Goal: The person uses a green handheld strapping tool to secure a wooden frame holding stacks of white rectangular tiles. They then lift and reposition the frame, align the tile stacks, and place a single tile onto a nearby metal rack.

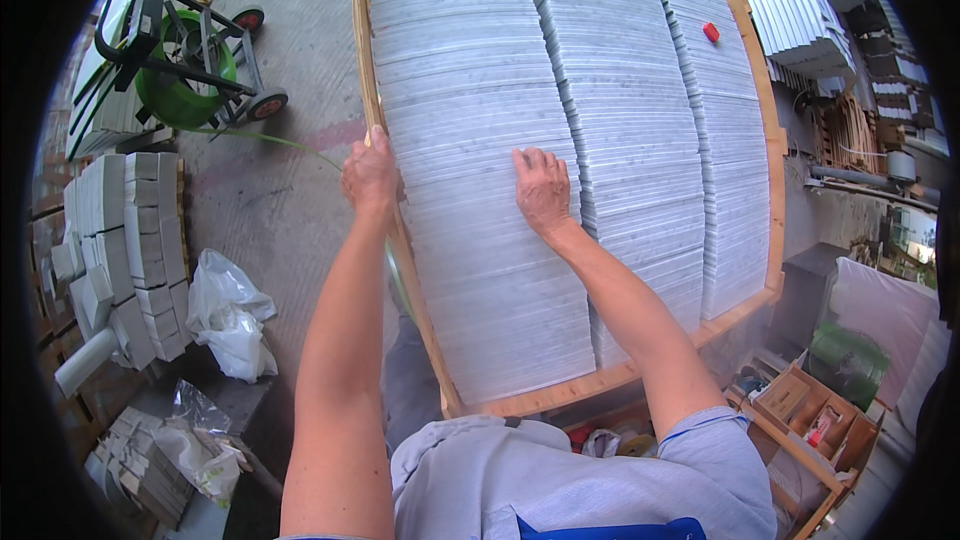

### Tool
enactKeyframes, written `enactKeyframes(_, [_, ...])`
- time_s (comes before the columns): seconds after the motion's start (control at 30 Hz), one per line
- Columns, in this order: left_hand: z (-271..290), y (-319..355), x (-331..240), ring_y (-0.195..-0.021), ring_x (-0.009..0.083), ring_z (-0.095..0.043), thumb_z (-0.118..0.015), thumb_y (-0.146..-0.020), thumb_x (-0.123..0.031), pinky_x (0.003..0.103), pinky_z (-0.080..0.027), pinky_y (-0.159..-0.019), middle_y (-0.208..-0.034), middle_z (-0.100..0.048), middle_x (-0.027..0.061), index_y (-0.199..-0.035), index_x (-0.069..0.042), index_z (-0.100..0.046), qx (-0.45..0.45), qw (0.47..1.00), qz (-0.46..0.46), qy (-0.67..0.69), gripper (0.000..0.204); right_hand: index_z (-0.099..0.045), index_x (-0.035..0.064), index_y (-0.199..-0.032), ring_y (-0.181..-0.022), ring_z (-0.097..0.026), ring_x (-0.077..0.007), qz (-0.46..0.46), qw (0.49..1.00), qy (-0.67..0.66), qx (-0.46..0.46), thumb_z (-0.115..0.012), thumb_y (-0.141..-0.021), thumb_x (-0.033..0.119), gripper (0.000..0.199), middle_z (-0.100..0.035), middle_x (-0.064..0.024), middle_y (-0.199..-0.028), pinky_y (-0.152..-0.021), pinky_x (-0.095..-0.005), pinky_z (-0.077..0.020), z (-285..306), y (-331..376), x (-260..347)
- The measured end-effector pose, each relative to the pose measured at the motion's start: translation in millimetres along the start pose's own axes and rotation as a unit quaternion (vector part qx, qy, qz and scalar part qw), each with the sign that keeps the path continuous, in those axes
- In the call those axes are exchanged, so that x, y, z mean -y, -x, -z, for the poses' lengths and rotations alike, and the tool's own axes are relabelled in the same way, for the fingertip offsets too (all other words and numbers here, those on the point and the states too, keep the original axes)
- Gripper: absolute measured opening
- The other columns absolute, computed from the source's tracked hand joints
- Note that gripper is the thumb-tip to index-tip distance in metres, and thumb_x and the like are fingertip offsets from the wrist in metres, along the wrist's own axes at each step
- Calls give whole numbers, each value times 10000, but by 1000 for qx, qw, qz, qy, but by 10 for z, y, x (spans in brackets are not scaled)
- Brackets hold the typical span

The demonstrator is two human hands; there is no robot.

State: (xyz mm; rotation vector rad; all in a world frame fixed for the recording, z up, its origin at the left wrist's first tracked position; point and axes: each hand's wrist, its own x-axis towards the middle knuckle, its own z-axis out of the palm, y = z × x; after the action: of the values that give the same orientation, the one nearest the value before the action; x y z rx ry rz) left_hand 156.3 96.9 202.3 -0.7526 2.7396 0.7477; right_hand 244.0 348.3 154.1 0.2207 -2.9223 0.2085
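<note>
Over white slabs (470,280) — right hand (545,190) curled | left hand (369,176) at wooden rail (363,45) — both holds unclear | concrete floor (290,50)

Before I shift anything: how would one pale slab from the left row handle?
The pale slabs are probably stiff, packed in a tight row without visible sagging. Their grey, stone-like mottling suggests one may be heavy for its size. Thin, exposed edges might chip if knocked.

The wooden rail (366,55) is touched by the left hand (371,178). Over pale stacked slabs (490,280), the right hand (543,190) is held, fingers curled.
</note>
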Motion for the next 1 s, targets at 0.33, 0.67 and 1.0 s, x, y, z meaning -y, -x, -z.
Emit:
enactKeyframes(0.33, [11, 13, -15, -1009, 429, -644, -389, -961, -531, 483, -482, -915, -1028, -678, 274, -1076, 27, -656, -1, 1000, -2, -1, 630, -661, 66, -1093, -912, -580, -254, -8, 1000, 5, 17, -588, -802, 55, 300, -597, -67, -1032, -764, -395, -451, 3, -58, -13])
enactKeyframes(0.67, [32, 30, -44, -1003, 421, -648, -386, -966, -526, 480, -483, -915, -1016, -683, 264, -1067, 26, -659, 8, 1000, 13, 5, 624, -646, 18, -1033, -1016, -576, -270, 14, 1000, -25, 4, -581, -805, 55, 240, -588, -115, -1278, -833, -402, -454, 6, -100, -15])
enactKeyframes(1.0, [19, 22, -20, -1002, 436, -642, -389, -961, -532, 486, -477, -914, -1015, -681, 269, -1076, 17, -656, 0, 1000, 6, 7, 621, -621, 40, -1128, -968, -572, -269, -5, 998, -55, 16, -593, -792, 48, 337, -599, -86, -1151, -813, -408, -451, 20, -237, -18])
